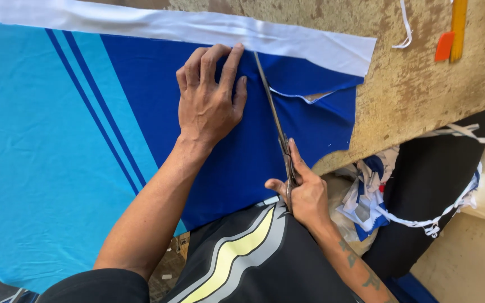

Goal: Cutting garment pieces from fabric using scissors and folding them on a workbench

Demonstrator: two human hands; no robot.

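Pressing flat on a sheet of blue fabric [209, 168], the left hand [209, 101] lies palm-down with its fingers spread slightly, fingertips near the white strip [197, 25] along the cloth's far edge; the head view looks straight down on a worn wooden table [422, 84]. Just beside that hand, the right hand [304, 193] grips the handles of long metal scissors [276, 123], fingers curled closed around them; the blades run away from the body across the dark blue panel, tips reaching toward the white strip; a flap of cut cloth curls up to the right of the blades. Lighter turquoise cloth with dark stripes fills the left; fabric scraps [371, 196] hang off the table edge at right; an orange chalk piece [444, 46] and a yellow ruler [458, 28] rest at the far corner.
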